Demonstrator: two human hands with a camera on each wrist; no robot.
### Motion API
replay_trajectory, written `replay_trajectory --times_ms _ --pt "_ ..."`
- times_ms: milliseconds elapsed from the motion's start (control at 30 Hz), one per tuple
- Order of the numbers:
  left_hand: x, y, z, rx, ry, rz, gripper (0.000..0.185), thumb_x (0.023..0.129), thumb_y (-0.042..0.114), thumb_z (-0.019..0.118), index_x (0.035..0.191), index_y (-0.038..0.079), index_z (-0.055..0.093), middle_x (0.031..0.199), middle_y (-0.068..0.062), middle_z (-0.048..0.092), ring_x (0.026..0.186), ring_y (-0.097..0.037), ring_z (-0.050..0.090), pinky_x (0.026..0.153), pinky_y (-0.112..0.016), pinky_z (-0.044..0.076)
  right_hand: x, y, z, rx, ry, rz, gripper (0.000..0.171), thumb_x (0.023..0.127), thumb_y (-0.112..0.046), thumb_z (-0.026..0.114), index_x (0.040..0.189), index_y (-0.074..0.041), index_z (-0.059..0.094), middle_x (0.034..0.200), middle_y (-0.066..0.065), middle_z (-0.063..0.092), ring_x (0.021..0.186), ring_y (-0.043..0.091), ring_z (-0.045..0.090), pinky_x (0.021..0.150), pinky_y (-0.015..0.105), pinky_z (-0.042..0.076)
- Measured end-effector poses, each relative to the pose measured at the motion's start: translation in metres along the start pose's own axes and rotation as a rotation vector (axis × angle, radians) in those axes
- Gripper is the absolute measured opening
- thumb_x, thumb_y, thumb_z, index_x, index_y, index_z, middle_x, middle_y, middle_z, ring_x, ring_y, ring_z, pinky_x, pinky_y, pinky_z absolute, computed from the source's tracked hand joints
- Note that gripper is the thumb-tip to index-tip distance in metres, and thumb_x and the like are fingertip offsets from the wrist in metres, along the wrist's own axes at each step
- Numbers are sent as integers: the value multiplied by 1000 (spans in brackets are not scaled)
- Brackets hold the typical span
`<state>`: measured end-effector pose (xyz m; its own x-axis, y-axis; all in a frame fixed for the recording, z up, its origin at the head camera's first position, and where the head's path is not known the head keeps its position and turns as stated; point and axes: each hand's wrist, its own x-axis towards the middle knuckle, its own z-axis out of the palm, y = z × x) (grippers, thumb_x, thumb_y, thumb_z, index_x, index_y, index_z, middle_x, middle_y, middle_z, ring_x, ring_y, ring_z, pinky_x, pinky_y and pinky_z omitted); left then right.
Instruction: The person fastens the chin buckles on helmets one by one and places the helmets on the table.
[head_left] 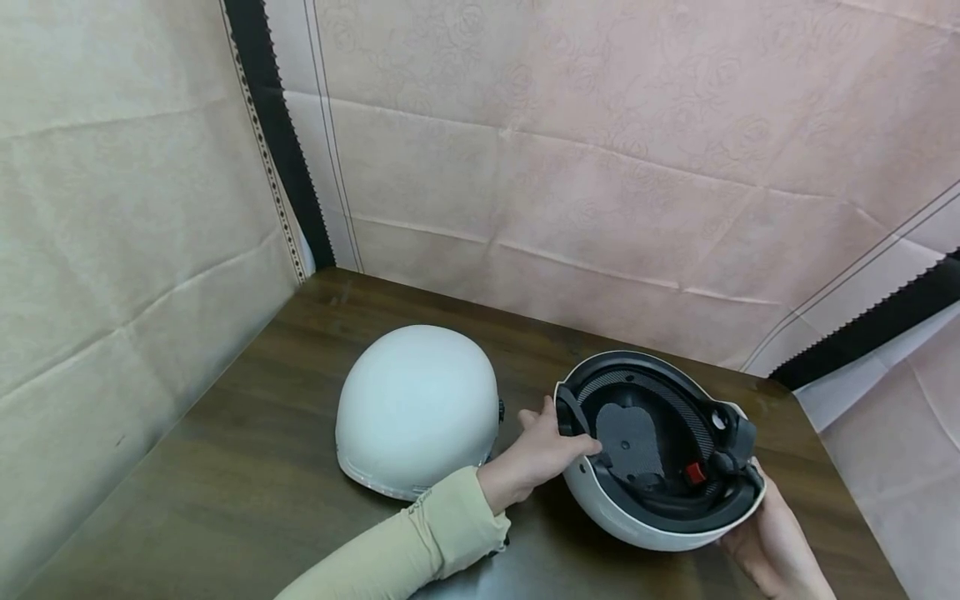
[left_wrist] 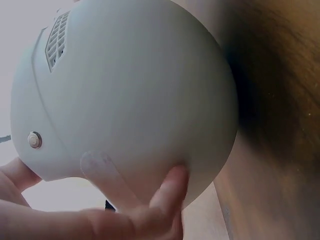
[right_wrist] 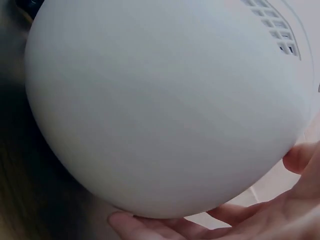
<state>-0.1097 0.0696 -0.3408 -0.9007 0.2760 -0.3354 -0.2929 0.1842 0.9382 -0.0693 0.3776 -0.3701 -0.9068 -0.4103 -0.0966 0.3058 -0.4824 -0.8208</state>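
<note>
A white helmet [head_left: 637,529] is turned over at the right of the head view, its black padded inside facing up. A red buckle [head_left: 695,473] shows among the dark lining. My left hand [head_left: 542,450] grips its left rim, thumb over the edge and fingers against the outer shell. At the opposite side my right hand [head_left: 772,542] holds the shell from outside, partly hidden by it. The right wrist view shows those right fingers [right_wrist: 230,215] spread along the smooth shell. Whether the helmet touches the table cannot be told.
A second white helmet [head_left: 420,408] sits dome up on the brown wooden table [head_left: 247,467], left of my left hand, close to my sleeve [head_left: 457,517]. Pale patterned sheets [head_left: 562,167] hang behind the table and along its sides.
</note>
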Motion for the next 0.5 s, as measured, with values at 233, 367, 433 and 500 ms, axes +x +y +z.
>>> replay_trajectory --times_ms 233,367,433,500 --pt "2 -2 2 -82 58 37 81 79 23 71 143 4 27 134 -17 22 116 -36 32 97 -55 30 -2 -2 -1 36 -40 6 54 104 -40 12 127 -21 56 110 3 64 95 19 61 79 43 47" --pt "4 -3 2 -139 58 57 63 79 18 69 130 9 32 128 -13 28 112 -32 36 96 -50 32 -3 -1 -3 98 -86 -67 54 104 -37 10 131 -17 53 116 7 62 99 21 60 79 42 48" --pt "4 -4 2 -137 48 66 56 80 18 68 125 9 35 124 -12 32 109 -29 38 94 -49 33 -2 0 -3 135 -105 -100 53 105 -36 10 133 -16 51 119 7 61 102 22 60 81 42 47" --pt "4 -4 2 -120 35 75 53 81 17 67 124 8 37 121 -11 35 107 -27 38 93 -48 33 -2 0 -4 163 -118 -114 53 104 -36 9 136 -17 47 123 7 58 106 22 58 84 43 45"
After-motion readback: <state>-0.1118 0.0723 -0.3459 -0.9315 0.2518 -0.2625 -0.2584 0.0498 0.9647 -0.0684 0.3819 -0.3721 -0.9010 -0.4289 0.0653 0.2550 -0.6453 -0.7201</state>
